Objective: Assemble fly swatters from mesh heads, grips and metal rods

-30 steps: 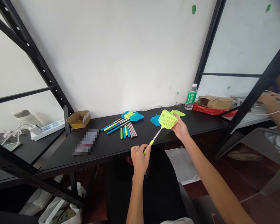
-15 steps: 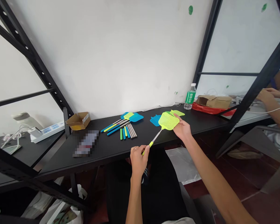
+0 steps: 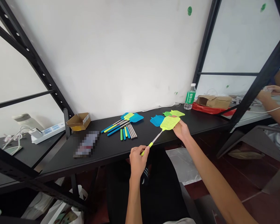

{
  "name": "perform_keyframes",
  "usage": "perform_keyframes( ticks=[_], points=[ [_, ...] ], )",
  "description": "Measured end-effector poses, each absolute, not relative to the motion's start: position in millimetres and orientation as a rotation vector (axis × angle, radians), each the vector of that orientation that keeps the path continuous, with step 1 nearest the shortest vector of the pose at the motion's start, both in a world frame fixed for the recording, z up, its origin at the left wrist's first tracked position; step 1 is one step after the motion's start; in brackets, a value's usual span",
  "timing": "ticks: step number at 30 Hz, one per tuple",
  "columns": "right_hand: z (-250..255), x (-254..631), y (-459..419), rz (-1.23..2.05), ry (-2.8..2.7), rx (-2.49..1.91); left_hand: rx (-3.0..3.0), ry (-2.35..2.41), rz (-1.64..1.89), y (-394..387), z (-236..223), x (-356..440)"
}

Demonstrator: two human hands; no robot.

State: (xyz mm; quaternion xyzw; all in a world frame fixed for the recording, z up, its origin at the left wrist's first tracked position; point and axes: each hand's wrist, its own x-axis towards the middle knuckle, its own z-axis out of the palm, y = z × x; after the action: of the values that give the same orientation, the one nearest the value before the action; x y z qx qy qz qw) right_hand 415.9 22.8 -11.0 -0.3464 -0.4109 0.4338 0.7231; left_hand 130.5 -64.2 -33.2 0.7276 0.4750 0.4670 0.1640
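Note:
A yellow-green fly swatter (image 3: 170, 123) with a metal rod slants between my hands above the table's front edge. My left hand (image 3: 138, 158) is closed round its yellow grip. At the other end, my right hand (image 3: 181, 129) holds the right edge of the perforated head, its fingers partly hidden behind it. Behind lie loose blue swatter heads (image 3: 156, 120) and green ones (image 3: 177, 113). To the left, finished-looking swatters with blue and yellow grips (image 3: 116, 130) lie in a pile, beside short coloured grips (image 3: 124, 133) and several bare metal rods (image 3: 132, 130).
A small open cardboard box (image 3: 78, 122) and a blurred-out flat object (image 3: 87, 143) are on the table's left. A water bottle (image 3: 190, 97) stands at the back right, near a cardboard tray (image 3: 214, 101) on red plastic. Black rack posts flank the table; another person's arm (image 3: 274, 101) is far right.
The swatter's head has tipped flatter and dropped slightly, showing more of the green heads behind it. Both hands keep their hold.

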Motion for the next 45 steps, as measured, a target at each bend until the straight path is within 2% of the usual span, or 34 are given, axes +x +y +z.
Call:
perform_keyframes(
  ticks=[14,22,28,40,45],
  points=[
    [-13,410,21,0.933,-0.996,-0.775,1.414,1.094,1.552,-66,-23,116],
    [-13,404,16,0.907,-1.190,-0.869,0.862,0.977,1.652,-54,-33,103],
    [-22,407,23,0.879,-1.145,-0.926,0.810,0.949,1.664,-53,-35,99],
    [-18,409,18,1.034,-1.177,-0.898,0.758,0.949,1.684,-51,-40,101],
    [-24,414,24,0.983,-1.312,-0.956,0.671,0.951,1.716,-50,-39,103]
  ],
)
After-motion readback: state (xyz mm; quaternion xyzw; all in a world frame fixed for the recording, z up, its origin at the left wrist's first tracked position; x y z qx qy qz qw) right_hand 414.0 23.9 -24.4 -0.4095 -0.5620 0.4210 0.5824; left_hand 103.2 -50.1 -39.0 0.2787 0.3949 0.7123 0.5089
